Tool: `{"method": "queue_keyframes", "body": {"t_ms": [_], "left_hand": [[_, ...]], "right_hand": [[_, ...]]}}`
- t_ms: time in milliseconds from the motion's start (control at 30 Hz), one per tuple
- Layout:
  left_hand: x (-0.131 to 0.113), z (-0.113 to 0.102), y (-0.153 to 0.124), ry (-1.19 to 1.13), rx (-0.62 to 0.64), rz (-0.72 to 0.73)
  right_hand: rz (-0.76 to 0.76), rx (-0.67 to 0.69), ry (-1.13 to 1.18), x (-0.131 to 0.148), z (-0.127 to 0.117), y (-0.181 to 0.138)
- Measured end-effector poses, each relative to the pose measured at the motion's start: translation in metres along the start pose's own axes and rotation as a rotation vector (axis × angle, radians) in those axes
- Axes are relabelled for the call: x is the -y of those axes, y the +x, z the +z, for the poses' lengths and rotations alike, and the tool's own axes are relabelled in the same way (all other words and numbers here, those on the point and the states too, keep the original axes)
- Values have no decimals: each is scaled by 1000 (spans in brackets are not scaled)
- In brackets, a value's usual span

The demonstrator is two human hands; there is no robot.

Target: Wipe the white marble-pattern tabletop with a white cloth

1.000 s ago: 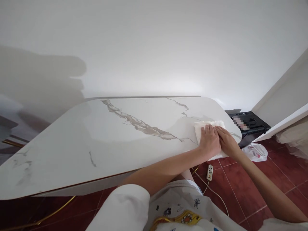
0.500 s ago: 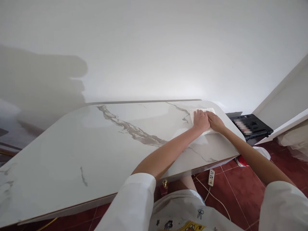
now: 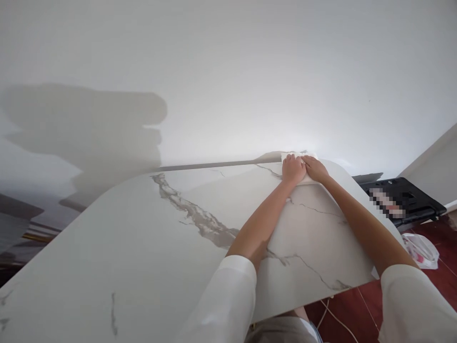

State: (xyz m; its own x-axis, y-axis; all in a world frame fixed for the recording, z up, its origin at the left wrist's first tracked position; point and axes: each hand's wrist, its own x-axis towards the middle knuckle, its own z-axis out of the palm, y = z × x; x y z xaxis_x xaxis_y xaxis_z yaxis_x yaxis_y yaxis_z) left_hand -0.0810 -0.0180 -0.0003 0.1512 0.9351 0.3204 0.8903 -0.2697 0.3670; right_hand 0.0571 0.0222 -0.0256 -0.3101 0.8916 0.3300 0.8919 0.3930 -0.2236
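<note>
A folded white cloth (image 3: 306, 180) lies against the far edge of a white marble-patterned tabletop (image 3: 171, 271), right of its middle. My left hand (image 3: 293, 169) presses on the cloth with its fingers bent over it. Close against it, my right hand (image 3: 315, 168) grips the same cloth, its fingers reaching towards the left hand. Both arms are stretched forward across the table. Part of the cloth is hidden under the hands.
A white wall (image 3: 250, 85) rises right behind the table. Beyond the right end stands a black case-like object (image 3: 416, 197). A plastic bag (image 3: 424, 252) lies on the red tiled floor (image 3: 360, 297), and a white cord (image 3: 339, 320) runs below the near edge.
Both hands have pushed the cloth away from me, up to the table's far edge by the wall. My view has leaned closer over the table, and the power strip has left the view.
</note>
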Motion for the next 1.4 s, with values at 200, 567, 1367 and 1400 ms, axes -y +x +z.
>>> {"method": "queue_keyframes", "body": {"t_ms": [200,567,1367,1400], "left_hand": [[7,5,17,-2,-1,-23],[-28,24,26,7,-19,-37],[-74,-4,-101,55,97,29],[-77,-6,-110,66,99,41]], "right_hand": [[-24,25,26,6,-2,11],[6,68,32,-44,-7,8],[-17,40,-37,-11,-33,-129],[-23,34,-50,-7,-35,-139]]}}
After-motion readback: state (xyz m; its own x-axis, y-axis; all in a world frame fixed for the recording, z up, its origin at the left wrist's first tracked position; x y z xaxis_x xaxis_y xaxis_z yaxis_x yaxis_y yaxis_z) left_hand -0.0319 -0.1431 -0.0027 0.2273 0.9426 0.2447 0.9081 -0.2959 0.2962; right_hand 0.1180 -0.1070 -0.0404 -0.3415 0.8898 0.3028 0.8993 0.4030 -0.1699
